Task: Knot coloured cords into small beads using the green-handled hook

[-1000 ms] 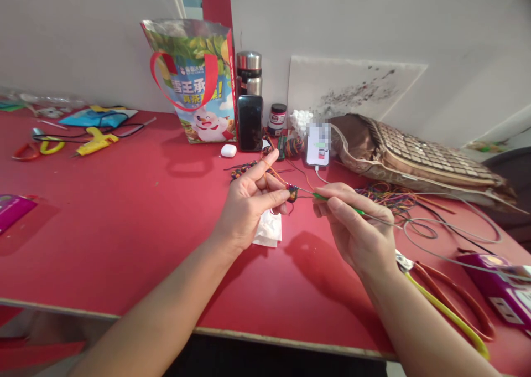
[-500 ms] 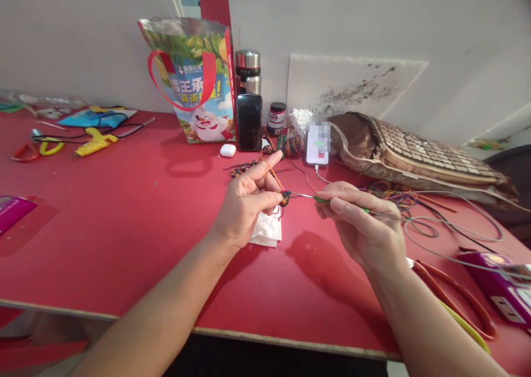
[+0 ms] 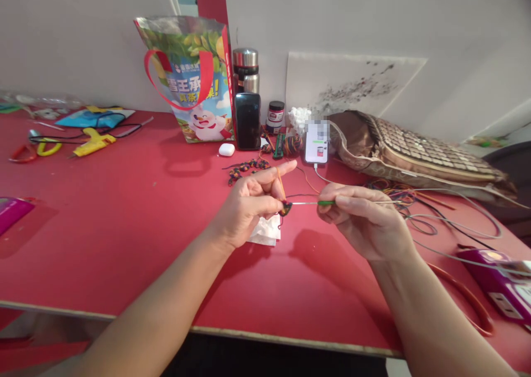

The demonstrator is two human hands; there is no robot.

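Observation:
My left hand (image 3: pixel 255 205) pinches a small multicoloured crochet piece (image 3: pixel 285 207) between thumb and fingers. Its index finger points out, with orange yarn (image 3: pixel 281 183) looped over it and running down to the piece. In my right hand (image 3: pixel 360 216) is a crochet hook (image 3: pixel 326 202) with a green grip, held level. The hook's thin metal shaft reaches left to the crochet piece; its tip is too small to make out there. A crumpled white tissue (image 3: pixel 265 230) lies on the table below my left hand. Behind that hand lies a dark multicoloured crocheted strip (image 3: pixel 240 169).
A gift bag (image 3: pixel 194 89), a steel flask (image 3: pixel 246 67), a black phone (image 3: pixel 248 121) and a charging phone (image 3: pixel 316 143) stand at the back. Right are a bead-covered bag (image 3: pixel 431 150), tangled yarn, cables and a purple power strip (image 3: pixel 498 283). Left lies a yellow glue gun (image 3: pixel 93 141).
My right hand has turned so the hook lies more level. The left index finger has shifted right and slightly down, with the yarn now steeper. The view has moved slightly.

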